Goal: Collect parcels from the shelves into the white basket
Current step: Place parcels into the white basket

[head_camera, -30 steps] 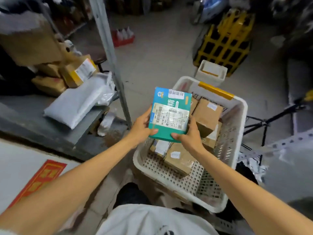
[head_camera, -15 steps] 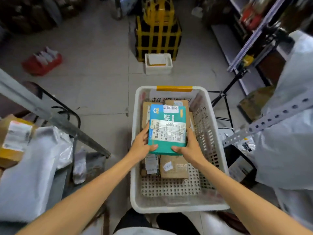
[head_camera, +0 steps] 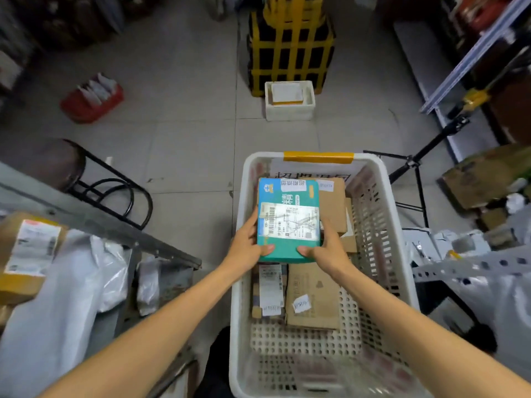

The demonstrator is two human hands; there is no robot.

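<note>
Left hand (head_camera: 246, 248): thumb pressed on the near face of the teal parcel (head_camera: 288, 222), fingers curled round its left edge; firm hold. Right hand (head_camera: 329, 252): thumb on the same near face, fingers wrapped behind the right edge; firm hold. Teal parcel: flat rectangular packet, white shipping label with barcode across the middle, smaller white sticker at the far end; held level between both hands above the far half of the white basket (head_camera: 238, 297), whether it touches the contents below cannot be told. White basket: perforated plastic, yellow tape strip (head_camera: 318, 157) on the far rim, standing on the grey tiled floor directly ahead of the person. Contents: flat cardboard parcel (head_camera: 314, 300) with a small barcode sticker, narrow labelled box (head_camera: 270, 291) just beside it on the left, brown carton (head_camera: 333, 202) at the far end, partly under the teal parcel. Left of the basket: metal shelf rail (head_camera: 100, 222), taped cardboard box (head_camera: 27, 254), white poly mailer (head_camera: 57, 305), black-framed stool (head_camera: 71, 168). Beyond: white foam box (head_camera: 289, 110), yellow-and-black crate (head_camera: 290, 44), red tray (head_camera: 92, 104). Right: black tripod (head_camera: 416, 165), perforated shelf upright (head_camera: 471, 267).
</note>
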